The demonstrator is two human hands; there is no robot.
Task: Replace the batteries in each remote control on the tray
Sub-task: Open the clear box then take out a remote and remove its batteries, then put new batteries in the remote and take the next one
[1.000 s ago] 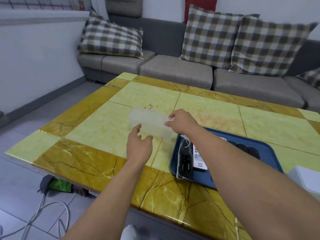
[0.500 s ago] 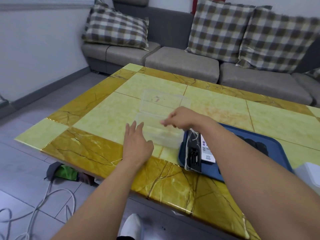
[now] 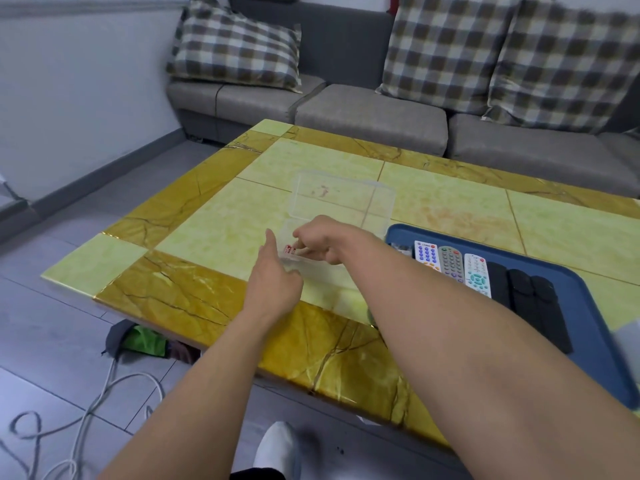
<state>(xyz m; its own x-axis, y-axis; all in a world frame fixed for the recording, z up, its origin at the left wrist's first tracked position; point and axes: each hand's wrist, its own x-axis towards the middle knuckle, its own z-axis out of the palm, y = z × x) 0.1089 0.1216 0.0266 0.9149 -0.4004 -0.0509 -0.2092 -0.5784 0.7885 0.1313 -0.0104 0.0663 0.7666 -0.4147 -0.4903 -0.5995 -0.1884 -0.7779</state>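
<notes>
Batteries are pinched by the right hand in the box, steadied by the spread left hand; lifting out is judged next.

The table is glossy, veined stone-look tile. The box is clear, smooth plastic. The tray looks matt blue plastic. The sofa and cushions are woven cloth.

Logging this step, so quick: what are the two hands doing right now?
Left hand: open, fingers extended against the clear plastic box, steadying it.
Right hand: fingers pinched on the red batteries inside the box.
</notes>
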